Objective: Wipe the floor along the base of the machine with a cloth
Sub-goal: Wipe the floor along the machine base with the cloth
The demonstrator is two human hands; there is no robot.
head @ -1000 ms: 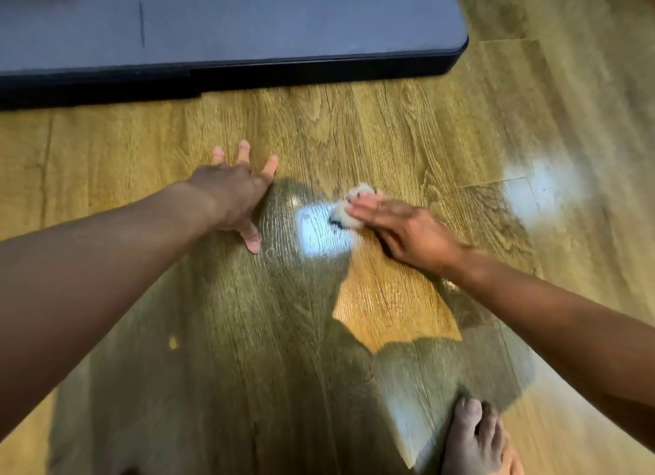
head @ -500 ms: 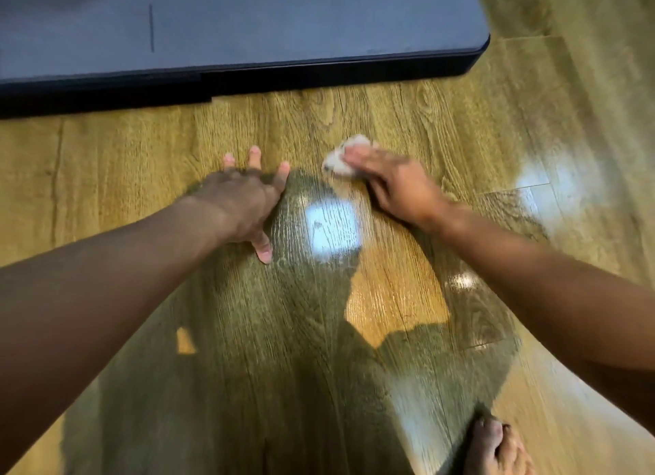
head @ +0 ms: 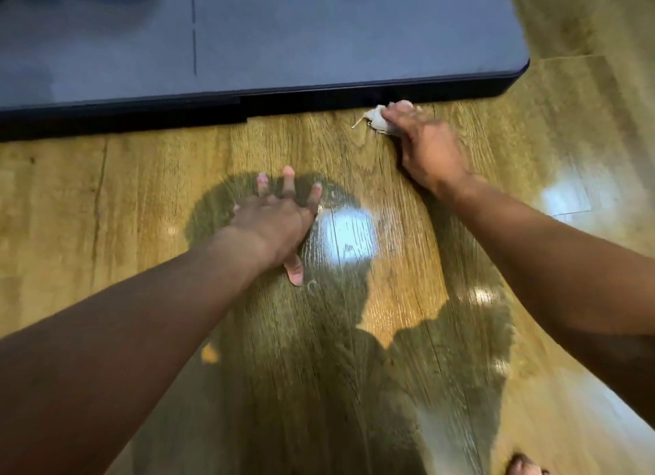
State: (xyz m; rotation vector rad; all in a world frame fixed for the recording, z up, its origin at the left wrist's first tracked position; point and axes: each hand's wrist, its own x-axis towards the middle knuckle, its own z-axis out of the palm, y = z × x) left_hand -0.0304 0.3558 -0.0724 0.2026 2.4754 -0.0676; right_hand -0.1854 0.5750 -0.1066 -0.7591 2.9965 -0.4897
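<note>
Your L hand (head: 276, 223), near center twd 9 o'clock, lies flat w/ fingers spread wide, palm on the floor (head: 141, 177). At 1 o'clock your R hand (head: 425, 145) bends its fingers over a small crumpled white cloth (head: 379, 118), held down just beside the machine (head: 319, 42) base, a black rounded edge under a matte grey top. Glossy wood-grain planks, glare patches. Bare toes (head: 524, 467) at 5 o'clock.
</note>
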